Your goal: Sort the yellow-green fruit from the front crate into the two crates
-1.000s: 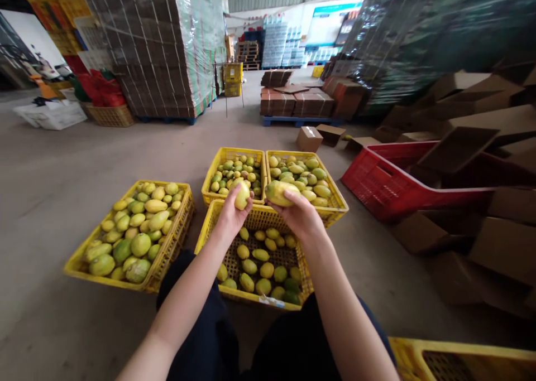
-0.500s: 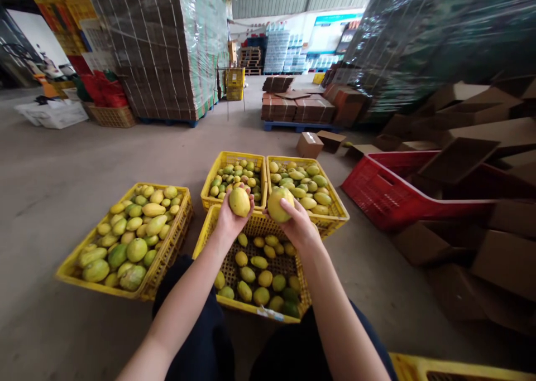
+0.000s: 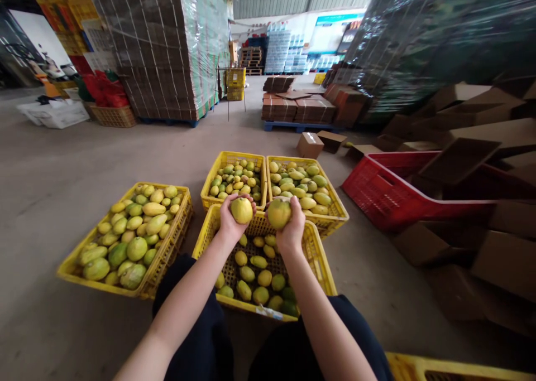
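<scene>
Obs.: your left hand [image 3: 228, 220] grips one fruit [image 3: 242, 210], fingers curled round its far side and underneath; the palm seems to carry the weight, leaving the near face open to view. Your right hand [image 3: 294, 227] grips the second fruit [image 3: 279, 213], thumb up along its 3 o'clock side; the other fingers are mostly hidden, their exact placing cannot be told.

Both fruit sit side by side, apart, above the 12 o'clock edge of the near crate [image 3: 320, 255]. Held this high and close together, they can probably be looked over at one glance, with a drop likely caught by the crate.

Layout, near crate as centre: small-fruit crate [image 3: 209, 201] between 11 and 12 o'clock, large-fruit crate [image 3: 326, 225] at 1, the two set side by side; left crate [image 3: 171, 252], piled with mixed sizes, between 9 and 10. This ring presumably keeps every crate within reach of your seat. Inside the near crate, loose fruit [image 3: 264, 278] lie spread, lattice base showing between them. Red crate [image 3: 377, 191] stands at 2, apart, cartons [image 3: 506, 258] beside it
</scene>
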`<state>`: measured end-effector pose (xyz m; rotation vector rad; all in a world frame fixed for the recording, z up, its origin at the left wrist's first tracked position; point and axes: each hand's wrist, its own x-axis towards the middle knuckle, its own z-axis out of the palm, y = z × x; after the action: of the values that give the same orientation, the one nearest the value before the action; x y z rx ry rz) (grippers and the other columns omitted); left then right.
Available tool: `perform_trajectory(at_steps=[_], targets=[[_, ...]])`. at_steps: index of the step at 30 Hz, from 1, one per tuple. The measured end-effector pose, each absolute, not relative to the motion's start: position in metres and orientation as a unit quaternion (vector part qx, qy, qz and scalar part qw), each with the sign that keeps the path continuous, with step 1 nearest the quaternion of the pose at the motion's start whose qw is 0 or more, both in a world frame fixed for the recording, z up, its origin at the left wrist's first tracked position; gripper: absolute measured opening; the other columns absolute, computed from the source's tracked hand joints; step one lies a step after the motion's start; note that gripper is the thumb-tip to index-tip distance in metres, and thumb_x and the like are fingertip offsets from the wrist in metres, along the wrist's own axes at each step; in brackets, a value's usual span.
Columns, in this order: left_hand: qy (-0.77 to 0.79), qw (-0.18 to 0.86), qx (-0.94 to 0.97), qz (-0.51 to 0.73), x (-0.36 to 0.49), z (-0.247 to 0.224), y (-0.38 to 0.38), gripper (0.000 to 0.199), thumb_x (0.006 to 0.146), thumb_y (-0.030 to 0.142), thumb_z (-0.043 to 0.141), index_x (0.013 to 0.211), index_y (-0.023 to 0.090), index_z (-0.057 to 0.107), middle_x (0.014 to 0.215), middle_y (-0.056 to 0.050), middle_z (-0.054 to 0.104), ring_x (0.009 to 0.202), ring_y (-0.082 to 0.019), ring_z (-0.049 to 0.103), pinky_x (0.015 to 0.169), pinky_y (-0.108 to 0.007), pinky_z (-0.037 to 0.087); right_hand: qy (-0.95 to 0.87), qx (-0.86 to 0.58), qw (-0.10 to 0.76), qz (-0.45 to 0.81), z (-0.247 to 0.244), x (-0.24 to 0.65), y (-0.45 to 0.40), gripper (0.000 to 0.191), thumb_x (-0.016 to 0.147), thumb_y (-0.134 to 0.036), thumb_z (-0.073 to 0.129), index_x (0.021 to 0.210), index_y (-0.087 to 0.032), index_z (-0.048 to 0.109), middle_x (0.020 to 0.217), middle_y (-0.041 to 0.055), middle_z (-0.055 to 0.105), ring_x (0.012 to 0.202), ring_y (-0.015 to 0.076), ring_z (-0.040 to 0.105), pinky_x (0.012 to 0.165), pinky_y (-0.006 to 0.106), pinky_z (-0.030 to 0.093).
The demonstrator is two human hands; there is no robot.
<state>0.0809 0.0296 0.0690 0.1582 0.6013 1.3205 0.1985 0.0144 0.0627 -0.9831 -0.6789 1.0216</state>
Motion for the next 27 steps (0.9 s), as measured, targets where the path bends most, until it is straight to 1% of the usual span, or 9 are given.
perform_trajectory(at_steps=[2, 4, 6, 8, 12, 16, 20, 23, 27], targets=[[0.284, 0.727, 0.132, 0.611, 0.087, 0.065, 0.027, 0.025, 0.078, 0.027, 0.049, 0.064, 0.015, 0.066, 0.063, -0.004, 0.066, 0.062, -0.014, 0.063, 0.062, -0.024, 0.050, -0.359, -0.454, 0.715, 0.392, 0.059, 0.192, 0.011, 0.044, 0.080, -0.060, 0.049, 0.075, -0.019, 0.064, 0.071, 0.0041, 0.068, 0.069, 0.0214, 0.066, 0.067, 0.034, 0.054], [0.287, 0.691, 0.193, 0.635, 0.093, 0.058, 0.024, 0.029, 0.078, 0.029, 0.047, 0.061, 0.016, 0.066, 0.066, -0.006, 0.068, 0.078, -0.020, 0.068, 0.073, -0.027, 0.052, -0.420, -0.463, 0.711, 0.322, 0.056, 0.187, 0.006, 0.042, 0.085, -0.055, 0.046, 0.075, -0.020, 0.066, 0.077, 0.0046, 0.069, 0.076, 0.0219, 0.065, 0.075, 0.034, 0.053], [0.278, 0.655, 0.245, 0.659, 0.096, 0.053, 0.022, 0.031, 0.078, 0.031, 0.045, 0.059, 0.017, 0.067, 0.075, -0.008, 0.072, 0.097, -0.024, 0.067, 0.086, -0.031, 0.051, -0.462, -0.468, 0.703, 0.271, 0.053, 0.186, 0.003, 0.041, 0.088, -0.052, 0.043, 0.077, -0.020, 0.067, 0.080, 0.0042, 0.070, 0.079, 0.0221, 0.065, 0.079, 0.034, 0.051], [0.266, 0.639, 0.281, 0.665, 0.097, 0.051, 0.021, 0.033, 0.078, 0.032, 0.044, 0.061, 0.018, 0.068, 0.084, -0.008, 0.074, 0.108, -0.026, 0.064, 0.094, -0.032, 0.048, -0.490, -0.465, 0.697, 0.240, 0.049, 0.189, 0.001, 0.042, 0.090, -0.051, 0.041, 0.081, -0.021, 0.068, 0.082, 0.0041, 0.071, 0.080, 0.0226, 0.065, 0.080, 0.035, 0.050], [0.255, 0.662, 0.285, 0.645, 0.095, 0.055, 0.020, 0.031, 0.077, 0.033, 0.046, 0.071, 0.016, 0.072, 0.090, -0.009, 0.074, 0.112, -0.026, 0.063, 0.094, -0.033, 0.048, -0.537, -0.461, 0.678, 0.197, 0.041, 0.196, -0.001, 0.043, 0.091, -0.049, 0.037, 0.083, -0.022, 0.070, 0.086, 0.0059, 0.072, 0.084, 0.0253, 0.067, 0.082, 0.037, 0.050], [0.257, 0.692, 0.230, 0.634, 0.093, 0.060, 0.022, 0.029, 0.077, 0.030, 0.046, 0.073, 0.016, 0.071, 0.085, -0.009, 0.074, 0.104, -0.026, 0.067, 0.091, -0.034, 0.050, -0.551, -0.455, 0.674, 0.187, 0.041, 0.194, -0.004, 0.042, 0.091, -0.049, 0.038, 0.085, -0.023, 0.071, 0.087, 0.0066, 0.072, 0.084, 0.0255, 0.067, 0.082, 0.038, 0.051], [0.263, 0.716, 0.161, 0.627, 0.092, 0.059, 0.027, 0.031, 0.081, 0.030, 0.044, 0.077, 0.014, 0.070, 0.083, -0.009, 0.073, 0.098, -0.025, 0.068, 0.089, -0.035, 0.051, -0.479, -0.481, 0.691, 0.248, 0.044, 0.187, 0.004, 0.045, 0.091, -0.053, 0.037, 0.083, -0.021, 0.068, 0.083, 0.0052, 0.071, 0.081, 0.0226, 0.066, 0.082, 0.035, 0.051], [0.280, 0.738, 0.073, 0.609, 0.089, 0.054, 0.031, 0.032, 0.083, 0.029, 0.041, 0.087, 0.016, 0.070, 0.083, -0.009, 0.072, 0.096, -0.024, 0.068, 0.087, -0.035, 0.052, -0.387, -0.536, 0.658, 0.359, 0.039, 0.187, 0.020, 0.045, 0.086, -0.059, 0.043, 0.082, -0.020, 0.065, 0.081, 0.0045, 0.071, 0.082, 0.0223, 0.066, 0.080, 0.036, 0.054], [0.317, 0.759, -0.003, 0.568, 0.086, 0.047, 0.035, 0.033, 0.084, 0.031, 0.040, 0.099, 0.017, 0.066, 0.085, -0.010, 0.071, 0.092, -0.026, 0.067, 0.079, -0.039, 0.054, -0.259, -0.553, 0.574, 0.546, 0.029, 0.191, 0.035, 0.040, 0.076, -0.060, 0.057, 0.083, -0.022, 0.063, 0.071, 0.0032, 0.069, 0.069, 0.0230, 0.066, 0.059, 0.037, 0.058]])
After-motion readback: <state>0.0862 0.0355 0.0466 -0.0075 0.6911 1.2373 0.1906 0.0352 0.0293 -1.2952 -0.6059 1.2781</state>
